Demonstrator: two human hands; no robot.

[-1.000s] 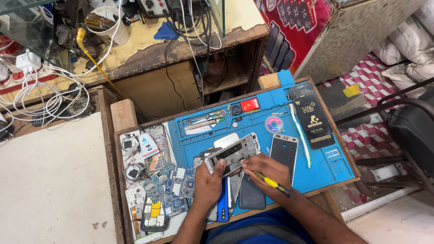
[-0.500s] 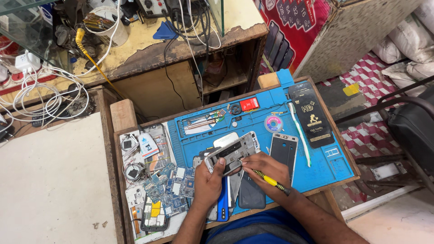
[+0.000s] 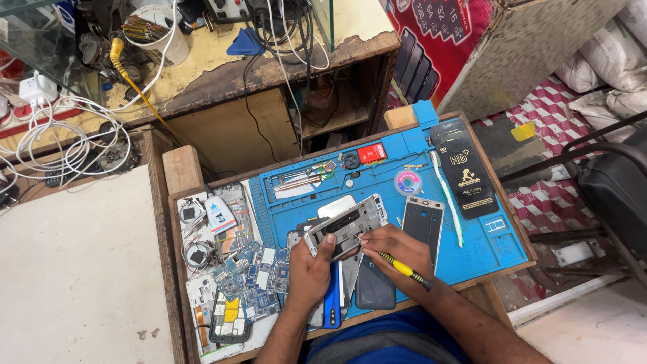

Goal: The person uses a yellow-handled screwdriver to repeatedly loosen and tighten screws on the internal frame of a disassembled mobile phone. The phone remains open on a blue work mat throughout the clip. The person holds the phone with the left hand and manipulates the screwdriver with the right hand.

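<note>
I see my left hand point(image 3: 311, 271) closed around the lower end of an opened phone point(image 3: 347, 226), thumb pressed on its edge, holding it tilted just above the blue mat point(image 3: 485, 246). My right hand point(image 3: 394, 251) grips a yellow screwdriver point(image 3: 402, 267) — its tip is hidden behind my fingers at the phone's bare inner frame, so I cannot tell just where it meets the metal.

The phone hangs over the middle of the mat, above a heap of other handsets: a blue phone point(image 3: 331, 305) and a dark back cover point(image 3: 375, 291) lie under my wrists. Just right of my right hand a phone frame point(image 3: 424, 219) lies flat, and beside that a white toothbrush point(image 3: 446, 199). Further back on the mat sit a solder-wire spool point(image 3: 408, 182), a small red box point(image 3: 371, 153) and some tweezers point(image 3: 303, 178) in the tray slots. A black pouch point(image 3: 466, 172) rests on the mat's right edge.

Left of the mat — circuit boards point(image 3: 259, 280) and loose parts, crowded on the wooden table point(image 3: 180, 168). White cables point(image 3: 57, 138) coil on the bench beyond.
</note>
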